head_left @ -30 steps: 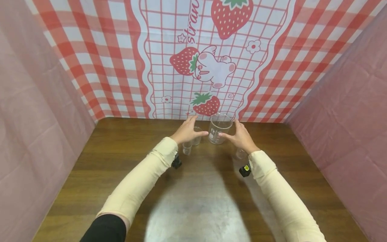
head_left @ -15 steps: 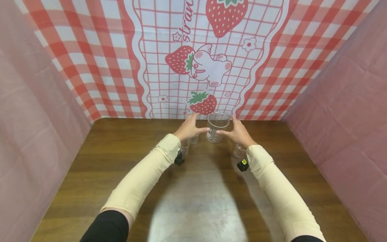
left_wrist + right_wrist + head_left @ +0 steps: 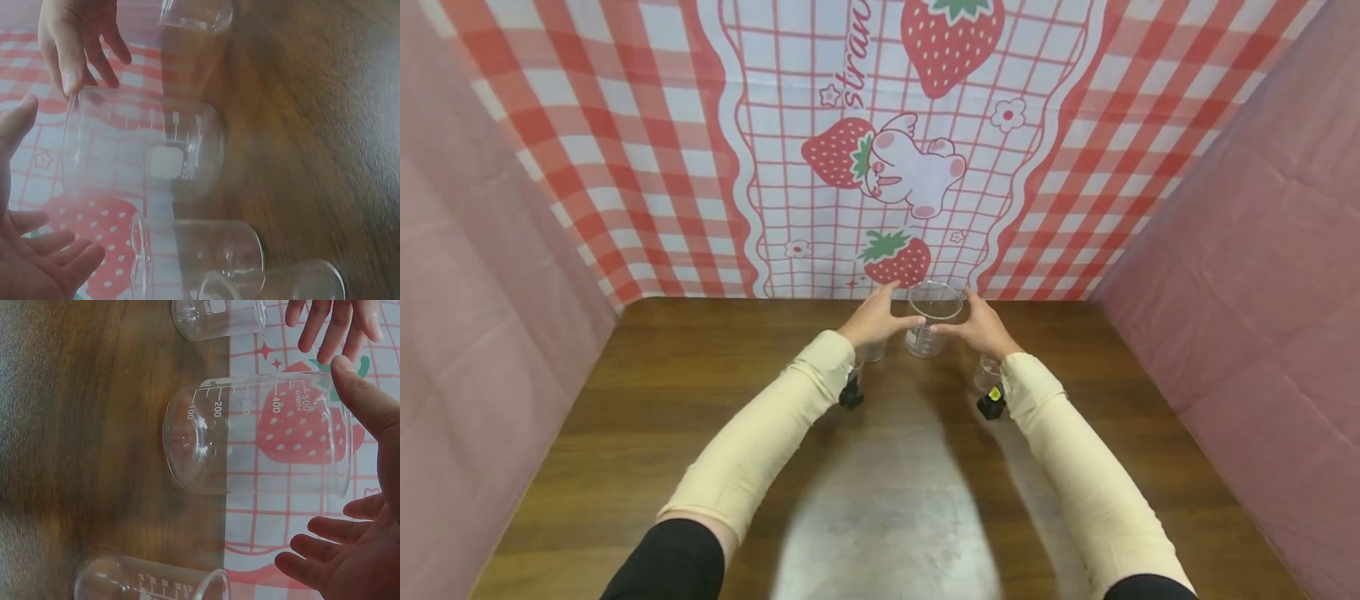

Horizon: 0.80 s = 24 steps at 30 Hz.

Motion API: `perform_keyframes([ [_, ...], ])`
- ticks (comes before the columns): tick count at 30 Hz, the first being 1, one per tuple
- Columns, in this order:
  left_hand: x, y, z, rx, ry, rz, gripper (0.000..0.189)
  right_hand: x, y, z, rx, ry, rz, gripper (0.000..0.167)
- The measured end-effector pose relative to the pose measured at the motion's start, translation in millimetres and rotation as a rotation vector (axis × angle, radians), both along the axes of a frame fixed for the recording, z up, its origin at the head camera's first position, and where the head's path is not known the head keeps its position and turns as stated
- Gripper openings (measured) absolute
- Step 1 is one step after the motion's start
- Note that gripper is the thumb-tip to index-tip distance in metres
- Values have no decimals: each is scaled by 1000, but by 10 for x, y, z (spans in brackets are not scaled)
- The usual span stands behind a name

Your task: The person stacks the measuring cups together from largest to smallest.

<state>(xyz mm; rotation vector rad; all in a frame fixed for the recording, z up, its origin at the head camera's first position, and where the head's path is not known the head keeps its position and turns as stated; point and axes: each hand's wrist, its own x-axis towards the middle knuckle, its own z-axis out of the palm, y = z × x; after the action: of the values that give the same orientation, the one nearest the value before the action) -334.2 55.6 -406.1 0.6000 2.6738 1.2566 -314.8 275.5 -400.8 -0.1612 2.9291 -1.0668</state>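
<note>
A large clear glass beaker (image 3: 934,317) with white graduations stands upright near the table's back edge. My left hand (image 3: 874,320) is held at its left side, fingers extended and thumb pointing toward the beaker; a gap shows between them in the right wrist view. My right hand (image 3: 983,328) is at the other side, fingers spread. In the right wrist view its thumb (image 3: 359,394) overlaps the beaker's rim; whether it touches I cannot tell. Neither hand grips the glass.
A smaller beaker (image 3: 206,256) and a narrower glass vessel (image 3: 312,287) stand left of the large beaker, partly hidden by my left arm. Another graduated beaker (image 3: 156,581) stands to the right. A strawberry-print cloth (image 3: 895,167) hangs behind the wooden table (image 3: 625,417).
My left hand has moved a little right, closer to the large beaker. My right hand stays beside it. The head view has shifted slightly; the beaker appears to stay in place.
</note>
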Motion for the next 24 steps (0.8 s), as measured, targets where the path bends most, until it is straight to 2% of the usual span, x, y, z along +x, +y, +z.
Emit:
perform_keyframes([
  [7,-29,103,-34,9,9,-14,93,-60,-6,-40,-16,-40,-1,106],
  [12,-39,136,-59,4,8,-22,91,-61,-26,-76,-39,-46,-10,111],
  [15,-47,142,-74,9,13,-18,89,-87,-54,-105,-80,-49,-10,108],
  [20,-60,178,-96,29,11,-38,89,-151,-62,-160,-159,-44,-5,91],
  [24,-62,249,-98,45,9,-38,86,-152,-25,-173,-213,-49,-29,91],
])
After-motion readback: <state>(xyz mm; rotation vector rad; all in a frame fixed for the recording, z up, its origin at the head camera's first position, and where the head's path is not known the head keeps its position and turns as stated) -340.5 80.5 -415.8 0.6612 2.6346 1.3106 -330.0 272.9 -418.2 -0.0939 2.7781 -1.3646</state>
